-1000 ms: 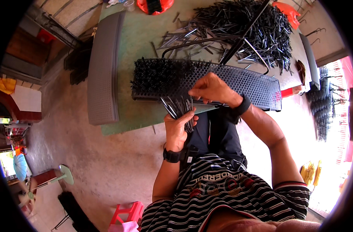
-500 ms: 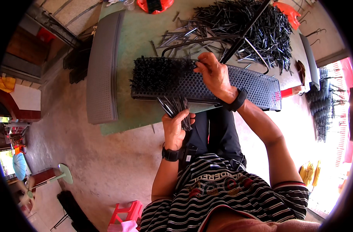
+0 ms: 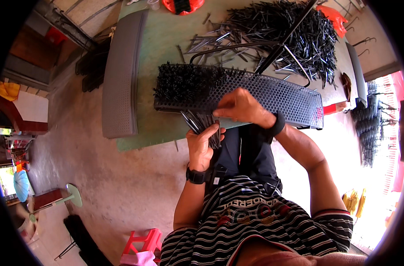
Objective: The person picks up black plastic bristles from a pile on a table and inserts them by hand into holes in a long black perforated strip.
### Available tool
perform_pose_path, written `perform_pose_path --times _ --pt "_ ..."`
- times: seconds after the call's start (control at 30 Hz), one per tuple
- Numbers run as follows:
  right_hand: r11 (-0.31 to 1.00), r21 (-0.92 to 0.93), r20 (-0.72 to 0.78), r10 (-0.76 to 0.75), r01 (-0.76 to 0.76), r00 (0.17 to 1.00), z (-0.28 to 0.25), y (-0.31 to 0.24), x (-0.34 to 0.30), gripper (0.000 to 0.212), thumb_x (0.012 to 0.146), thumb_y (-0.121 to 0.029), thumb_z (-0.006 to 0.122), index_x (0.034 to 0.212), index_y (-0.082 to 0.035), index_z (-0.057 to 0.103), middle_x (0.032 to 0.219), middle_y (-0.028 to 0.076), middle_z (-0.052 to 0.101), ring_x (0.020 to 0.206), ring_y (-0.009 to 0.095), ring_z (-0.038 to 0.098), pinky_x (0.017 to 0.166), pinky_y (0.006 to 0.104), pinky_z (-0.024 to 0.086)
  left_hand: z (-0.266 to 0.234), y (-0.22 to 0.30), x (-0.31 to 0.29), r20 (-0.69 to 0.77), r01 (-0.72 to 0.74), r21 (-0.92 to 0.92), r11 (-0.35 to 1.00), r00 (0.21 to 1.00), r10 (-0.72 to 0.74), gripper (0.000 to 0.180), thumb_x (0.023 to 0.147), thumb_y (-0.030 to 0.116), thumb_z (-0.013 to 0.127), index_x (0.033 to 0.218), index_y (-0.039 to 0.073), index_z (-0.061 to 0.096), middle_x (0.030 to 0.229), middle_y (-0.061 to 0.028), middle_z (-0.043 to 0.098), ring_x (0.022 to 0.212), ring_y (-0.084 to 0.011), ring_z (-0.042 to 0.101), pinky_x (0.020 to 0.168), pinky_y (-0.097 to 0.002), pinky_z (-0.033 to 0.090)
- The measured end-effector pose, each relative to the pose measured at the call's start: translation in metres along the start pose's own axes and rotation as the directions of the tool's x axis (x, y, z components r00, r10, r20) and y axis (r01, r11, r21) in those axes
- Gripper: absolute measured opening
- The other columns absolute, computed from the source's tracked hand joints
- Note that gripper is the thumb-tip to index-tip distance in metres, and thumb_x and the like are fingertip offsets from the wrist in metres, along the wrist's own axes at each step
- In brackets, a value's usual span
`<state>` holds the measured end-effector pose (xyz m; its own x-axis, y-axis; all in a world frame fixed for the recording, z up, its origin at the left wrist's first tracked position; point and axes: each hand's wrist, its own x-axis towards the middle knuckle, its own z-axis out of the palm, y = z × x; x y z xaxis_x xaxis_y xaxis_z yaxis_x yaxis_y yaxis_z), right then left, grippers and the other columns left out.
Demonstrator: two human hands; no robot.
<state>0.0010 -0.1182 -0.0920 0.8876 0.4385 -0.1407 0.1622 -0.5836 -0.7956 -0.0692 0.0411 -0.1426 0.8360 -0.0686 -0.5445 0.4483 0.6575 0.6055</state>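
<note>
Centrally in the head view, the left hand (image 3: 201,145) is closed around a bundle of thin black strips (image 3: 203,122), tips pointing toward a perforated black panel (image 3: 279,95). Just right of those tips, the right hand (image 3: 241,106) hovers with bent fingers by the panel's near edge; whether it pinches anything, I cannot tell. Black bristles (image 3: 184,83) cover the panel's left part. Beyond, loose strips (image 3: 295,42) heap on the green worktop (image 3: 162,42).
</note>
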Motion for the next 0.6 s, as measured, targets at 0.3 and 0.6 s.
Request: perform_pose_path --times 0.3,0.6 --pt "0.958 0.187 -0.644 -0.047 0.217 0.764 0.004 -0.007 0.003 0.017 0.084 -0.003 0.058 0.099 0.003 0.052 0.074 0.014 0.065 0.067 0.017 0.067 0.053 0.0262 0.05 -0.005 -0.005 0.008 -0.015 -0.061 0.039 0.997 0.998 0.061 0.013 0.077 0.0 0.066 0.089 -0.001 0.062 0.078 -0.011 0.065 0.058 -0.0212 0.063 0.045 -0.0309 0.052" --pt "0.956 -0.094 -0.614 -0.276 0.279 0.74 0.004 0.009 0.025 0.013 0.084 -0.002 0.058 0.094 0.0 0.05 0.073 0.017 0.063 0.067 0.03 0.065 0.054 0.0337 0.05 -0.008 -0.003 0.006 -0.025 -0.045 0.054 0.997 0.999 0.047 0.011 0.078 0.002 0.065 0.088 -0.003 0.061 0.079 -0.0115 0.065 0.059 -0.0217 0.064 0.047 -0.0315 0.053"
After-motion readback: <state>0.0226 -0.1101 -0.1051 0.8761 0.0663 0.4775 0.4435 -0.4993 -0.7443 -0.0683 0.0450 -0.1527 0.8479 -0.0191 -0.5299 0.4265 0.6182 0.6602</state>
